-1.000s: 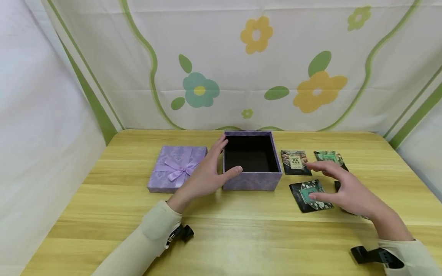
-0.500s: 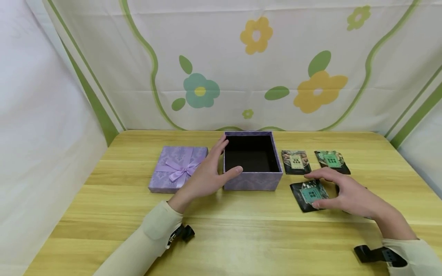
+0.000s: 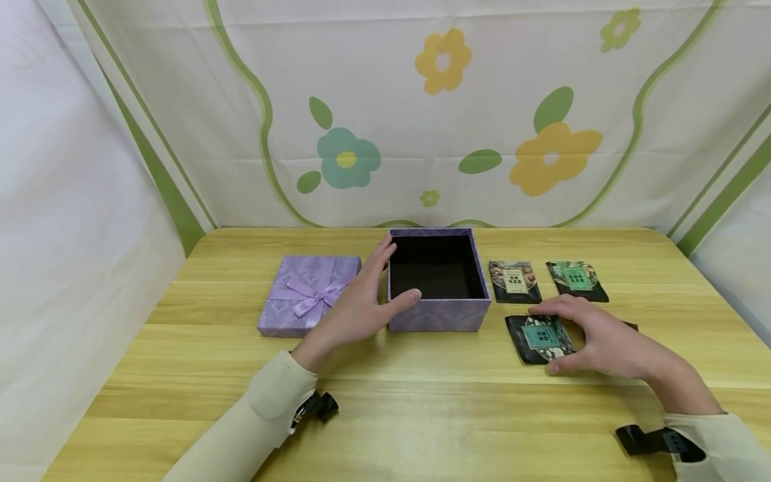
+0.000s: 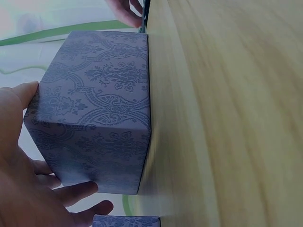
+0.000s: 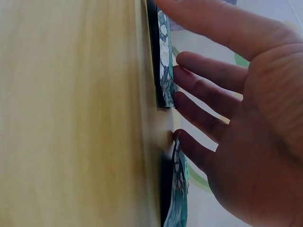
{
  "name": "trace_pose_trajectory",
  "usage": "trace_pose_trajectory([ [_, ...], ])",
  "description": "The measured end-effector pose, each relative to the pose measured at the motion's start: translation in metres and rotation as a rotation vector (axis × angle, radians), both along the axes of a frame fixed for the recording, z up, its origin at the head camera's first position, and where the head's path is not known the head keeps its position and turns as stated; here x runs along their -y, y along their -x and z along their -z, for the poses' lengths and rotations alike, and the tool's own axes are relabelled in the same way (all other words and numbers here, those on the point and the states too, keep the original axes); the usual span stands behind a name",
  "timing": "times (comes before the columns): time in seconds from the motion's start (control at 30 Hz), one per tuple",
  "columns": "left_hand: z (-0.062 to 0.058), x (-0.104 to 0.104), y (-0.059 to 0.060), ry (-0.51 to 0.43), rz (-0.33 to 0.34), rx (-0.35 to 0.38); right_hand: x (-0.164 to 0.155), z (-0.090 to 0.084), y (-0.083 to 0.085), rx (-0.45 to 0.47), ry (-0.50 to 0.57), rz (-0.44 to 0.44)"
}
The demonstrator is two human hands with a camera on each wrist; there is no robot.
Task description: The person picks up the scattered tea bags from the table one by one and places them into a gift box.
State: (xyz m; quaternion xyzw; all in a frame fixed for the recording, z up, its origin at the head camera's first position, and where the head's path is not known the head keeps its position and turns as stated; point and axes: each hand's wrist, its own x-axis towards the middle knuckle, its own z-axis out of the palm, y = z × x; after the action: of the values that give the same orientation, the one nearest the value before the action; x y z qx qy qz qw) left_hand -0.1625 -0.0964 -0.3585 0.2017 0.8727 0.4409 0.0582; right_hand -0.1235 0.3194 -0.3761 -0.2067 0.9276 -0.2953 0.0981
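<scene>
- Your left hand (image 3: 355, 304) rests against the left side of the open purple box (image 3: 438, 314). The fingers are spread along the wall and the thumb sits on the front rim. It steadies the box but does not squeeze it.
- Your right hand (image 3: 593, 338) is down on the table (image 3: 421, 415), over the near dark packet (image 3: 538, 338). The fingers are spread, with the tips at the packet's edges. The right wrist view shows straight fingers (image 5: 208, 90) touching the packet (image 5: 163, 61), not yet pinching it.
- The near packet lies flat, just right of the box's front corner. Two more packets lie behind it: one with a pale label (image 3: 514, 281) and one with a green label (image 3: 576, 281). Another dark packet peeks out from under your right hand.
- The packet looks thin, light and shiny, so it may be slippery. It lies flat on the wood, which makes it hard to get under.
- I think a good hold is at an edge or corner. Slide a fingertip under, then pinch with the thumb on top.
- It looks soft and bendy, so a gentle grip should do.
- The lid with the bow (image 3: 308, 292) lies left of the box, near your left hand.
</scene>
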Motion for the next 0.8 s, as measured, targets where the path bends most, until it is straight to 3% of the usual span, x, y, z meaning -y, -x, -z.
trace_pose_trajectory([
  [0.27, 0.0012, -0.0018, -0.0018, 0.007, 0.005, 0.003, -0.0008, 0.0001, -0.0023, -0.043, -0.105, -0.017],
  [0.8, 0.0007, -0.0014, 0.0003, 0.015, -0.003, -0.013, 0.0047, -0.0008, -0.0029, -0.129, -0.137, -0.034],
])
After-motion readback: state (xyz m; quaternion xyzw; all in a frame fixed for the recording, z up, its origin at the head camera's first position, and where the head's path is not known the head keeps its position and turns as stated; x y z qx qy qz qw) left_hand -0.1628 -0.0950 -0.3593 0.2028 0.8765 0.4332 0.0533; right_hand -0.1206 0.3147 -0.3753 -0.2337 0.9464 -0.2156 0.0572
